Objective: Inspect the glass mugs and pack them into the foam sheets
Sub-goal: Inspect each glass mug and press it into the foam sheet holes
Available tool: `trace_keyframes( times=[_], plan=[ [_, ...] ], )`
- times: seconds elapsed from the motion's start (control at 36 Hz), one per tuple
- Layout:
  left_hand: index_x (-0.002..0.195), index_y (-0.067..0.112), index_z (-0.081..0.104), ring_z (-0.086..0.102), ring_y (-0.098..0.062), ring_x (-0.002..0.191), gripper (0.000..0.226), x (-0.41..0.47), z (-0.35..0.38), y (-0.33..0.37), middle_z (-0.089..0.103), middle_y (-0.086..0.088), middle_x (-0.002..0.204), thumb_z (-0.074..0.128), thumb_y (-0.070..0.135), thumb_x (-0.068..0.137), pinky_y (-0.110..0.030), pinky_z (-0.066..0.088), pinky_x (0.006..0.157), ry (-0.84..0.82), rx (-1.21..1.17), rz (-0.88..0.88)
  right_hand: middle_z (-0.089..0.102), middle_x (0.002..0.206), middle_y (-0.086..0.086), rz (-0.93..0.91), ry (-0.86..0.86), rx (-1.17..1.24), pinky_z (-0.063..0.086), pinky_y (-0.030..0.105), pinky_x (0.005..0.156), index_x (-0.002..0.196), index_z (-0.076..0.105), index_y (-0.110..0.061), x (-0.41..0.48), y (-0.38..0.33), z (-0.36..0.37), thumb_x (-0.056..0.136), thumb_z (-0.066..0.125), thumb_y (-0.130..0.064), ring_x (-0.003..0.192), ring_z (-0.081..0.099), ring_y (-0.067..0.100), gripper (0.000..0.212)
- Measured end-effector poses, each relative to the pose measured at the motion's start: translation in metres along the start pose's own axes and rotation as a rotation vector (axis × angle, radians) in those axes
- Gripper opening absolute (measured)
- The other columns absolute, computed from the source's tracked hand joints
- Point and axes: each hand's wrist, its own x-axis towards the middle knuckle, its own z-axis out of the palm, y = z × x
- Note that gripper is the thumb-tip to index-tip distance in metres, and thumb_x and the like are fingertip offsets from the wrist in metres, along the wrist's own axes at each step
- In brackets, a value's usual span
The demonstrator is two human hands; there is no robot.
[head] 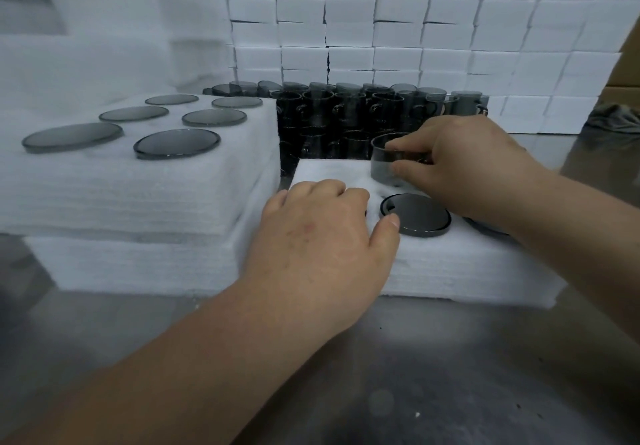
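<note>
My right hand [460,164] grips a smoky grey glass mug [384,164] by its rim and side, the mug partly sunk into a hole of the near foam sheet [450,264]. Beside it another mug [415,215] sits fully in the foam, its round base up. My left hand [322,237] rests knuckles-up on the foam, thumb touching that base; what lies under its fingers is hidden. A third base [485,228] shows partly under my right wrist.
A taller foam stack [138,181] at left holds several packed mugs [176,143], bases up. Several loose dark mugs [346,112] stand behind the foam. White foam blocks [381,29] wall the back. A steel tabletop [381,375] lies in front, cardboard boxes [623,74] at right.
</note>
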Motion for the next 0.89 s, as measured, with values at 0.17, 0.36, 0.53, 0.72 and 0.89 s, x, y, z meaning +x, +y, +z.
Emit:
trace_keyframes(
  times=[0.17, 0.36, 0.53, 0.72, 0.89],
  plan=[
    [0.117, 0.027, 0.055, 0.039, -0.010, 0.113, 0.063, 0.000, 0.000, 0.000, 0.053, 0.010, 0.120, 0.016, 0.055, 0.077, -0.028, 0.026, 0.095, 0.009, 0.001, 0.009, 0.069, 0.093, 0.006, -0.023, -0.015, -0.014, 0.045, 0.030, 0.071, 0.100, 0.069, -0.014, -0.001, -0.003, -0.001, 0.090, 0.052, -0.027, 0.088, 0.060, 0.024, 0.024],
    [0.118, 0.027, 0.053, 0.039, -0.010, 0.112, 0.063, 0.000, -0.001, 0.000, 0.052, 0.011, 0.120, 0.015, 0.055, 0.077, -0.028, 0.027, 0.092, 0.004, 0.006, 0.009, 0.069, 0.090, 0.013, -0.030, -0.029, -0.052, 0.045, 0.036, 0.075, 0.093, 0.068, -0.002, 0.000, -0.002, -0.007, 0.091, 0.048, -0.022, 0.088, 0.060, 0.028, 0.028],
    [0.121, 0.027, 0.052, 0.038, -0.010, 0.116, 0.065, 0.000, -0.002, 0.001, 0.050, 0.010, 0.123, 0.014, 0.055, 0.076, -0.028, 0.027, 0.094, -0.016, 0.014, 0.004, 0.067, 0.088, 0.017, 0.007, -0.102, -0.053, 0.047, 0.035, 0.071, 0.093, 0.066, 0.000, 0.001, 0.002, -0.009, 0.089, 0.048, -0.019, 0.087, 0.059, 0.029, 0.026],
    [0.120, 0.027, 0.052, 0.036, -0.010, 0.116, 0.064, 0.000, -0.002, 0.001, 0.050, 0.010, 0.124, 0.016, 0.055, 0.077, -0.028, 0.026, 0.093, -0.022, 0.014, -0.004, 0.066, 0.088, 0.017, 0.011, -0.160, -0.037, 0.049, 0.032, 0.069, 0.093, 0.065, -0.001, 0.000, 0.006, -0.008, 0.089, 0.047, -0.020, 0.085, 0.059, 0.030, 0.027],
    [0.119, 0.026, 0.053, 0.038, -0.012, 0.114, 0.063, 0.000, -0.001, 0.000, 0.051, 0.009, 0.123, 0.016, 0.055, 0.078, -0.029, 0.027, 0.091, -0.022, 0.022, 0.000, 0.051, 0.135, -0.011, 0.074, -0.136, 0.104, 0.027, 0.023, 0.103, 0.120, 0.060, -0.021, 0.006, 0.015, -0.016, 0.090, 0.036, -0.039, 0.125, 0.043, 0.011, 0.043]
  ],
)
